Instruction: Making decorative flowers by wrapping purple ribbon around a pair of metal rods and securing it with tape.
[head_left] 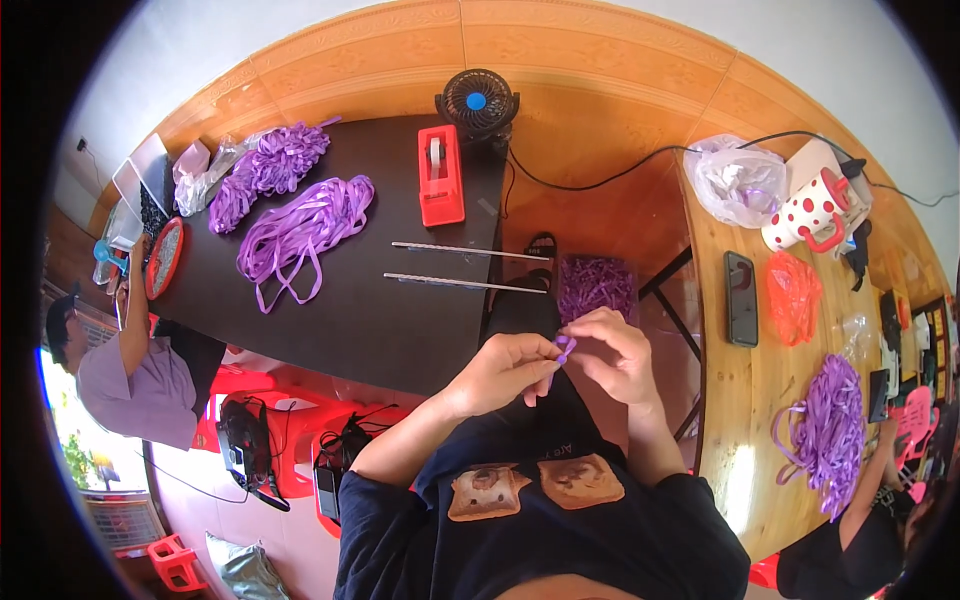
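A small looped piece of purple ribbon (565, 347) is held up in front of my body. My left hand (508, 372) pinches it between thumb and forefinger, and a short end hangs below. From the other side my right hand (614, 356) meets the loop with thumb and fingertips closed on it. Beyond my hands, two thin pale strips (455, 248) lie side by side and jut over the dark table's edge. Past my knees a clear bin (598, 290) holds many purple ribbon pieces.
On the dark table (410, 330) are purple ribbon bundles (305, 230), a red tape dispenser (441, 178) and a small fan (478, 102). The wooden table (725, 430) at right bears a phone (741, 298), bags, a dotted tumbler (805, 210) and more ribbon (828, 430). People sit at both sides.
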